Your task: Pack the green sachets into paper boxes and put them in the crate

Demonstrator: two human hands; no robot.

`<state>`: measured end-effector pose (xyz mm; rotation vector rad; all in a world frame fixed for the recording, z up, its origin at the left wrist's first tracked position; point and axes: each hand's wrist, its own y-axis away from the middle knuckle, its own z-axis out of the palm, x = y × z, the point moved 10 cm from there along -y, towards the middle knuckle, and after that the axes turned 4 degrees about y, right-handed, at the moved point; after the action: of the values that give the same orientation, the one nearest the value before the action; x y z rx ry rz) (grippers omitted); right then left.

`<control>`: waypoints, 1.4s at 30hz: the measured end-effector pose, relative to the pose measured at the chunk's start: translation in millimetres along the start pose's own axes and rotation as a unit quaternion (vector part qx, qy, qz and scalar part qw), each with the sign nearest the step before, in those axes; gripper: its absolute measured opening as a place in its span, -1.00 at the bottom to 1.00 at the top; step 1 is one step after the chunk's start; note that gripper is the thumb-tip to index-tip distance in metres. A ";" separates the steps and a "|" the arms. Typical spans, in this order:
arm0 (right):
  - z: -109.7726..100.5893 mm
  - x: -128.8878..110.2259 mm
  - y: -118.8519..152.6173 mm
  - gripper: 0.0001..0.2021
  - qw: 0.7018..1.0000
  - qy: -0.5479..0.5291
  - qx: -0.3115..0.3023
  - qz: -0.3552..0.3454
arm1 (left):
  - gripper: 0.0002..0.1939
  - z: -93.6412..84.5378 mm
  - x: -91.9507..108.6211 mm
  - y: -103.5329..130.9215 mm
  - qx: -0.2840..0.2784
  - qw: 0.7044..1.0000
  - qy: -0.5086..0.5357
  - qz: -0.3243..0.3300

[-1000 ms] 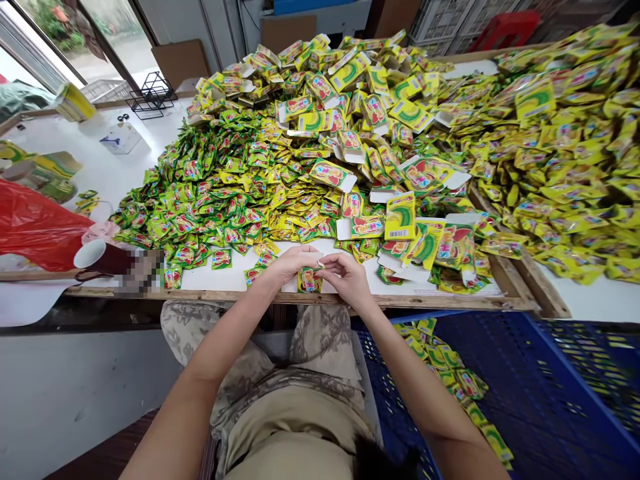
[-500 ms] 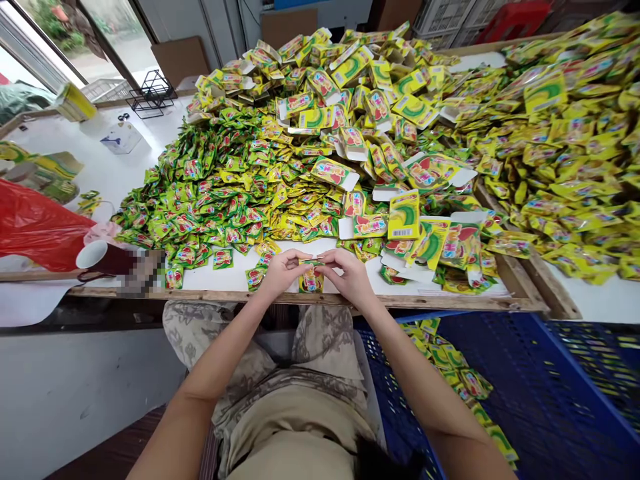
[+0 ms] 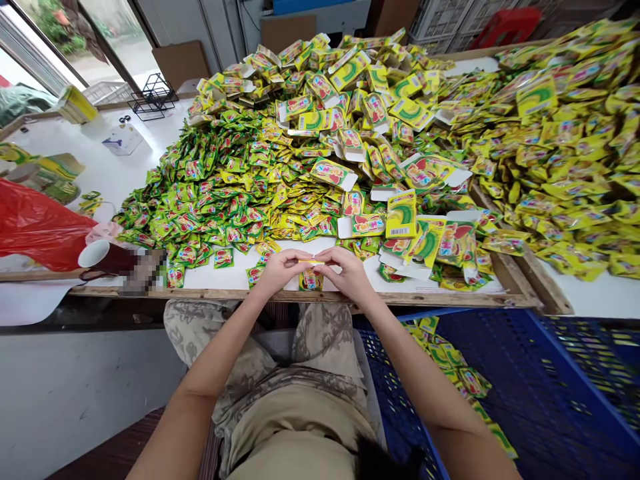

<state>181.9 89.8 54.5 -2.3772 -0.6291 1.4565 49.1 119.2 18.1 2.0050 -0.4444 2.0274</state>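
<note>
Near the table's front edge, a small yellow and green candy box (image 3: 311, 280) stands between my two hands, its printed front facing me. My left hand (image 3: 281, 272) grips its left side, fingers and thumb closed at the top. On the other side my right hand (image 3: 346, 272) pinches the top right. A pale strip, seemingly the box's top flap, shows between the fingertips. Just beyond are small green and yellow packets (image 3: 210, 207) in a heap, with one packet (image 3: 254, 275) lying left of my left hand. Several flattened or open candy boxes (image 3: 425, 243) lie to the right.
Many open boxes (image 3: 350, 70) are piled at the back. Yellow packets (image 3: 575, 193) fill the section behind a wooden divider (image 3: 535, 273). A dark mug (image 3: 107, 259) and red plastic bag (image 3: 43, 223) sit left. Below right, a blue crate (image 3: 520, 380) holds finished-looking boxes (image 3: 450, 360).
The top of the box has been folded down between my fingertips, so less of the front shows. My hands stay in nearly the same place; the view has shifted slightly.
</note>
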 end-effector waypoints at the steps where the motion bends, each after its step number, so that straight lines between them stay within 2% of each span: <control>1: 1.1 2.5 -0.9 -0.82 1.000 -0.004 -0.003 0.015 | -0.71 -0.5 -1.3 0.2 0.006 1.000 -0.009 -0.010; 6: 2.7 9.8 -2.9 -0.76 0.997 -0.019 0.002 0.077 | -0.69 -0.1 -5.1 -1.7 0.029 0.998 -0.031 -0.041; 11: 5.1 22.8 -5.0 -0.68 0.983 -0.083 -0.005 0.163 | -0.74 -2.1 2.1 -9.1 0.059 0.998 -0.029 -0.023; 13: 1.9 20.9 -7.4 -0.69 0.987 -0.052 -0.004 0.149 | -0.75 -1.5 5.2 -9.7 0.052 0.997 -0.060 -0.013; 18: 3.1 3.0 -7.3 -0.77 0.996 0.063 -0.049 0.040 | -0.73 1.8 15.7 -1.4 0.002 0.984 -0.173 0.040; 20: 3.7 0.4 -5.1 -0.80 0.995 0.080 -0.051 0.028 | -0.73 2.1 18.3 2.3 -0.006 0.981 -0.189 0.050; 23: 2.7 -2.4 -4.7 -0.85 0.996 0.078 -0.041 0.033 | -0.74 -1.4 18.6 3.6 0.023 0.985 -0.170 0.037; 26: 1.8 -1.5 -7.1 -0.85 0.996 0.039 -0.041 0.063 | -0.72 -2.4 13.0 1.0 0.047 0.991 -0.122 -0.004; 32: 6.2 16.3 -7.0 -0.72 0.982 -0.089 -0.068 0.155 | -0.71 1.5 4.8 -4.0 0.021 0.998 -0.004 -0.056; 37: 4.8 18.9 -8.4 -0.75 0.980 -0.087 -0.067 0.165 | -0.73 -4.4 -0.8 -1.8 0.041 0.995 0.043 -0.081; 42: 6.4 21.2 -11.5 -0.75 0.974 -0.100 -0.085 0.183 | -0.73 -6.0 -2.1 -1.2 0.050 0.994 0.032 -0.087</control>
<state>182.1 110.5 40.5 -2.6028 -0.3862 1.8816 44.2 122.7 16.0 1.9520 -0.1498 2.0359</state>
